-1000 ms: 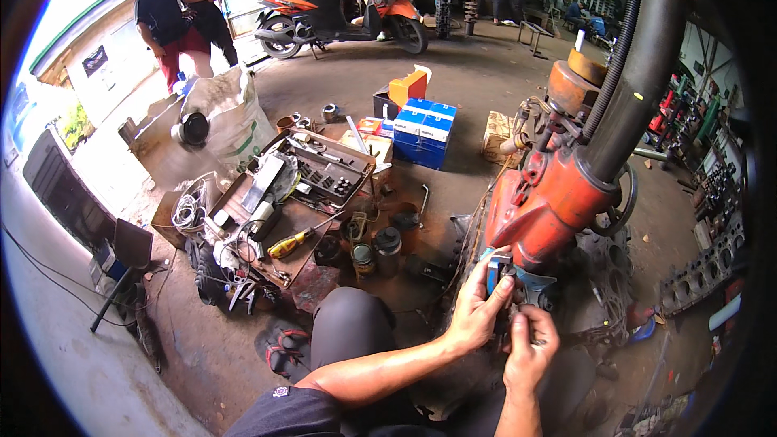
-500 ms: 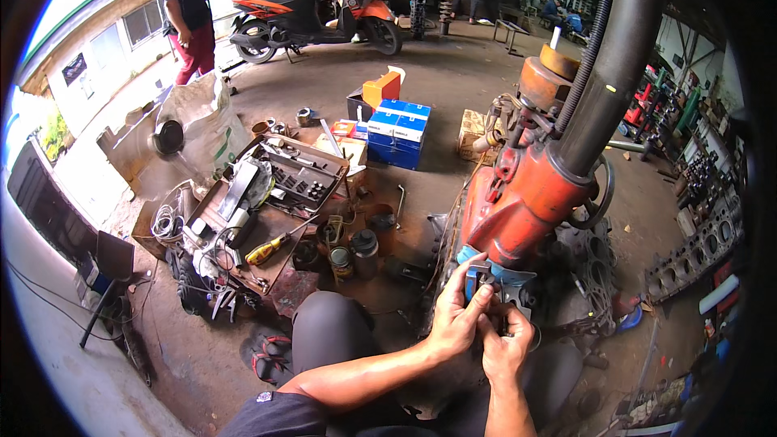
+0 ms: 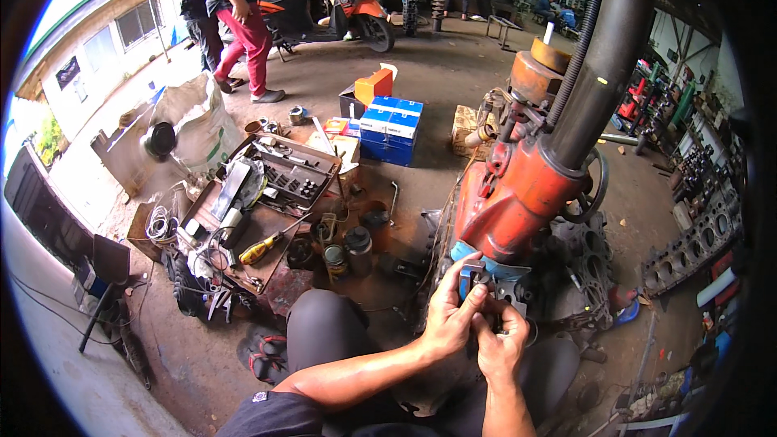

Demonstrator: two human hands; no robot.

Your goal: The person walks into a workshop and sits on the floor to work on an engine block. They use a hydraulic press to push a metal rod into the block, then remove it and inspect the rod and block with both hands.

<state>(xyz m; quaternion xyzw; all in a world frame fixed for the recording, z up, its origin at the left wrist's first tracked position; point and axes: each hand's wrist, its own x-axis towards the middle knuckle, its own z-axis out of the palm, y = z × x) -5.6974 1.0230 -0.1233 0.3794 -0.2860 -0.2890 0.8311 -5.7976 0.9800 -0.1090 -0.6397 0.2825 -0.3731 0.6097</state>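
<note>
My left hand (image 3: 450,320) is closed around a small blue-framed metal tool (image 3: 467,282), which looks like a micrometer. Its thumb presses against the near side. Close beside it my right hand (image 3: 499,342) is closed too, fingers curled and thumb up near the tool's lower end. What lies between those right fingers is mostly hidden. Both hands are just in front of a red boring machine (image 3: 510,204) with a thick dark column, and a blue cloth (image 3: 490,265) is wrapped at its foot. My knee (image 3: 328,325) is to the left.
A tool tray (image 3: 285,170) with sockets lies left, near a yellow-handled screwdriver (image 3: 257,251) and several cans (image 3: 358,249). Beyond are a blue box (image 3: 390,133), an orange motorbike (image 3: 356,4) and people walking (image 3: 244,44). Engine blocks (image 3: 696,255) line the right side.
The person in red trousers has walked right and nearer, in front of the motorbike's rear, and a second person shows behind. My hands keep nearly the same grip; the view has shifted slightly.
</note>
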